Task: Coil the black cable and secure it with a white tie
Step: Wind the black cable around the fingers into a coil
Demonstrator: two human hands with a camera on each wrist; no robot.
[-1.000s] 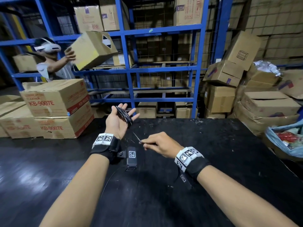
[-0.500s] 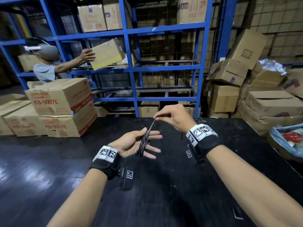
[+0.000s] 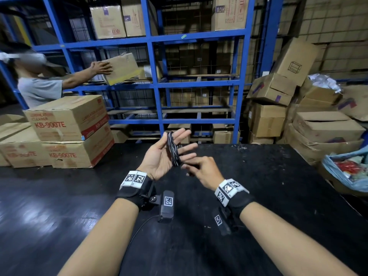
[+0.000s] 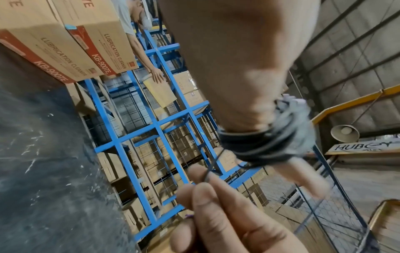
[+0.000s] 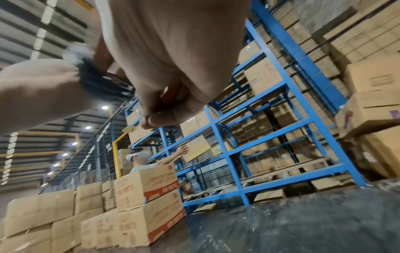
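Note:
The black cable (image 3: 173, 153) is wound in several loops around the straight, spread fingers of my left hand (image 3: 161, 158), held palm-up above the black table (image 3: 258, 196). My right hand (image 3: 203, 172) is just right of the coil, at its lower end, and pinches the cable's loose strand between thumb and fingertips. In the left wrist view the coil (image 4: 255, 145) wraps the fingers and the strand runs down into the right hand's fingertips (image 4: 205, 191). The right wrist view shows the coil (image 5: 97, 82) behind my pinched fingers. A pale blur at the coil's top cannot be identified.
Stacked cardboard boxes (image 3: 67, 134) stand at the table's left. Blue shelving (image 3: 159, 84) rises behind, where another person (image 3: 39, 90) pushes a box onto a shelf. More boxes (image 3: 322, 130) and a blue bag (image 3: 346, 172) crowd the right side.
My right hand came down from above and behind the left hand to its near right, drawing the strand round the fingers. The left hand rose and tilted its palm upward.

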